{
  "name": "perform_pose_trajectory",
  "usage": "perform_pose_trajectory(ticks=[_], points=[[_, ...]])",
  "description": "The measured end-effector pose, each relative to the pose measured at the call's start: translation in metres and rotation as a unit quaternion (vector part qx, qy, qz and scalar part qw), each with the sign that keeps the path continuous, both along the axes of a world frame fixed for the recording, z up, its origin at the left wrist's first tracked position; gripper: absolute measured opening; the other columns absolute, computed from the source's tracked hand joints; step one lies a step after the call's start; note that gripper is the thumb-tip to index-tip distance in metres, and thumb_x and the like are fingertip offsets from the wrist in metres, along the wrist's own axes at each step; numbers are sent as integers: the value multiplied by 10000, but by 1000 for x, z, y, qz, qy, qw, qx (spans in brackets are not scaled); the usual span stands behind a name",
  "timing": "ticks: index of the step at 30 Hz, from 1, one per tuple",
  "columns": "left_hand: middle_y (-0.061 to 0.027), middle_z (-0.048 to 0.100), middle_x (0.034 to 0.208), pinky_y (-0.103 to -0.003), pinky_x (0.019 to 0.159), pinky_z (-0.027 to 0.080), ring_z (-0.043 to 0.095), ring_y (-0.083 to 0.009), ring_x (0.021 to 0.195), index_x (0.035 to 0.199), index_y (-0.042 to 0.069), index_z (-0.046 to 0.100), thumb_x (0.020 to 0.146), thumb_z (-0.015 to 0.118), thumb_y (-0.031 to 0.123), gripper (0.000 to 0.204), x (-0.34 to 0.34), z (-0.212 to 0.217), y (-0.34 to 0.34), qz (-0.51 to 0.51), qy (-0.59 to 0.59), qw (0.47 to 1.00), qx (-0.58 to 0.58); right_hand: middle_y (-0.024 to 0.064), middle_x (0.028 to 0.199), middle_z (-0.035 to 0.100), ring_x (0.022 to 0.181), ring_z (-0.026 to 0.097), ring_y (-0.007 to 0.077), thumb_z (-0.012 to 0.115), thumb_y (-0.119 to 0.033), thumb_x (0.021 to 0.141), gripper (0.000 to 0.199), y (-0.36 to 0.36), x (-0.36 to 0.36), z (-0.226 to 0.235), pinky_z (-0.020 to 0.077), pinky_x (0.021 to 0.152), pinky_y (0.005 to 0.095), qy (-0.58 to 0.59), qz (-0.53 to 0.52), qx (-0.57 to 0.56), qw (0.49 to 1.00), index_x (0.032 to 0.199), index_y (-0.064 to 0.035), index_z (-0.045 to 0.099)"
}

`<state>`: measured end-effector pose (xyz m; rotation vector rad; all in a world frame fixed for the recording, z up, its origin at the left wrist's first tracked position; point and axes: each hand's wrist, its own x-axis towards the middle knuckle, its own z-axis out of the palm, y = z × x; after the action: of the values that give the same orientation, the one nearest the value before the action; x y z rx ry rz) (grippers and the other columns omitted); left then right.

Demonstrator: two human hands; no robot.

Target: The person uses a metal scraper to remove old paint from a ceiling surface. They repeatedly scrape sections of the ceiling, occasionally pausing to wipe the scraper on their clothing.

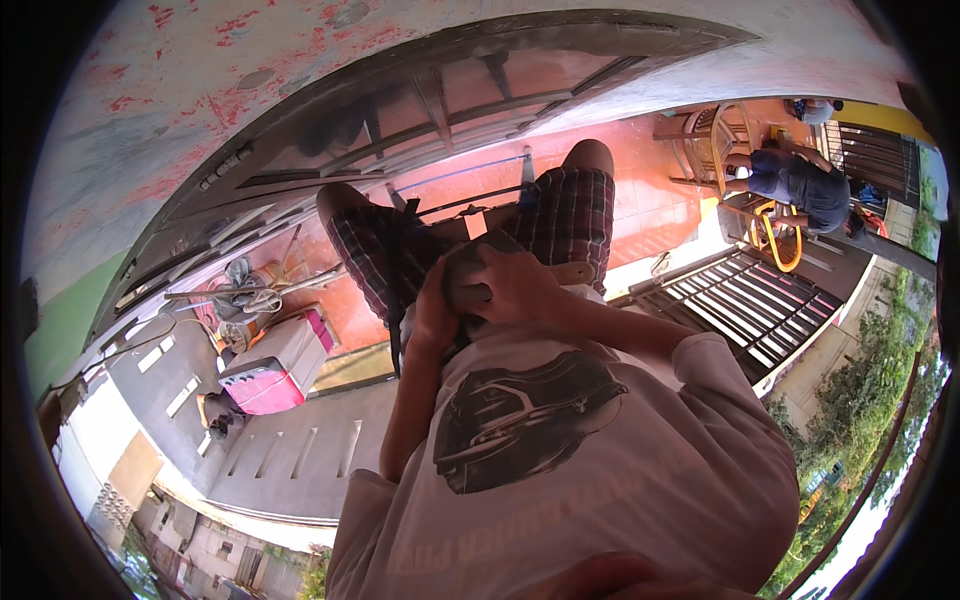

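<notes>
Both hands are close together over my lap, in front of my plaid shorts (575,215). My left hand (436,305) is closed round the left side of a dark, rounded thing (468,272) whose kind I cannot make out. From the right, my right hand (515,288) grips the same dark thing, its fingers bent over the top. A pale wooden handle (572,272) with a rounded end sticks out beside the right wrist; its other end is hidden. Along my left thigh hangs a dark strap (402,262).
A low frame with a blue bar (460,172) stands beyond my knees. Another person (805,185) bends near an orange chair frame (778,238) at right, by a wooden chair (715,150) and metal railing (740,300). At left are a pink-and-grey box-shaped thing (275,368) and bundled poles (275,290).
</notes>
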<state>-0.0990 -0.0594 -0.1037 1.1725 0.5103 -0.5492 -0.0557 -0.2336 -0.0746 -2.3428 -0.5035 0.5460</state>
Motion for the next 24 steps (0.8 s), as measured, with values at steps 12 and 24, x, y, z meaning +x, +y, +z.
perform_pose_trajectory(ticks=[12,24], points=[[-109,595,1246,-332,980,468,588,-204,1114,1325,7,517,1056,366,242,388,-6,-16,0,110,99,982,-119,159,1018,628,927,664,340,738,-376,785,349,9,-2,-7,542,829,450,40,-66,19,997,1094,-215,732],[-172,568,1288,-336,1003,462,560,-219,1178,1404,-58,412,971,413,-5,436,-6,-10,5,160,143,944,-249,125,974,601,826,678,313,773,-415,758,412,3,13,-3,557,744,417,17,102,-10,995,1074,-153,742]])
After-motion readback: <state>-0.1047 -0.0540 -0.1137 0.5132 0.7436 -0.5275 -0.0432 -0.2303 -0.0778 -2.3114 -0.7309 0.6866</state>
